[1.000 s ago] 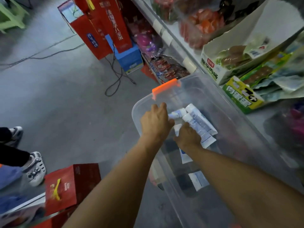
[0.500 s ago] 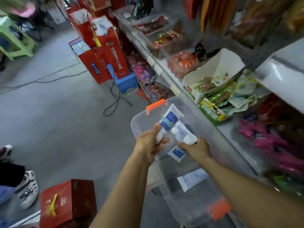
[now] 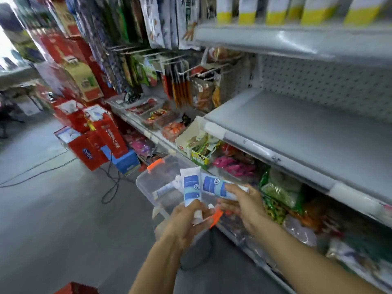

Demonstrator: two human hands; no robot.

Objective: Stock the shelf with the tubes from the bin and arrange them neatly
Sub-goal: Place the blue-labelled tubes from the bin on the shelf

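Note:
My left hand (image 3: 186, 221) grips a white and blue tube (image 3: 191, 187) by its cap end, crimped end pointing up. My right hand (image 3: 244, 206) holds a second white and blue tube (image 3: 214, 185), lying slanted beside the first. Both hands are raised above the clear plastic bin (image 3: 148, 183) with orange latches, which stands on the floor against the shelving. At least one more tube (image 3: 164, 190) lies inside the bin. A bare grey shelf (image 3: 307, 126) with a pegboard back is up to the right of my hands.
Snack packets and an open carton (image 3: 191, 141) fill the lower shelf. Hanging packets (image 3: 152, 66) line the pegs at the back left. Red gift boxes (image 3: 89, 132) and a blue box (image 3: 127, 162) stand on the floor, with black cables (image 3: 110, 187) lying nearby.
Both hands have come up out of the bin, each with a tube. The view has swung up from the bin to the grey shelf.

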